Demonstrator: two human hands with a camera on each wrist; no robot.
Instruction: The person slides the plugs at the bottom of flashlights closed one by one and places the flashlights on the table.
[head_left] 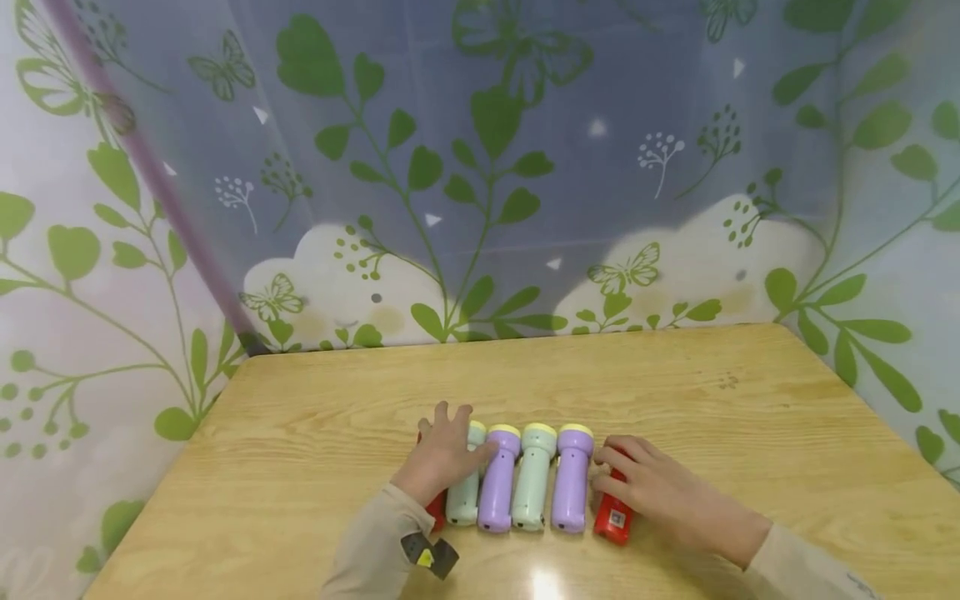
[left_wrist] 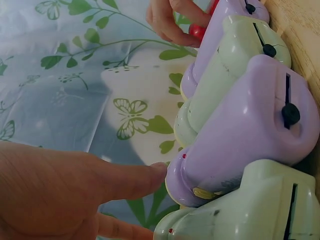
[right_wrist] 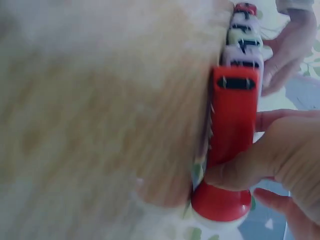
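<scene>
Several small flashlights lie side by side in a row on the wooden table (head_left: 300, 450). From the left they are a red one (head_left: 437, 507), mint (head_left: 463, 500), purple (head_left: 497, 483), mint (head_left: 532, 483), purple (head_left: 572, 483) and another red flashlight (head_left: 613, 517). My left hand (head_left: 446, 450) rests with straight fingers over the left end of the row, and a finger (left_wrist: 125, 180) touches the head of a purple flashlight (left_wrist: 245, 130). My right hand (head_left: 645, 483) grips the right-hand red flashlight (right_wrist: 232, 125), with its thumb (right_wrist: 240, 170) against the body.
A curtain (head_left: 480, 167) printed with green leaves and butterflies encloses the table at the back and both sides. The table's far edge runs right under it. Bare wood lies left, right and beyond the row.
</scene>
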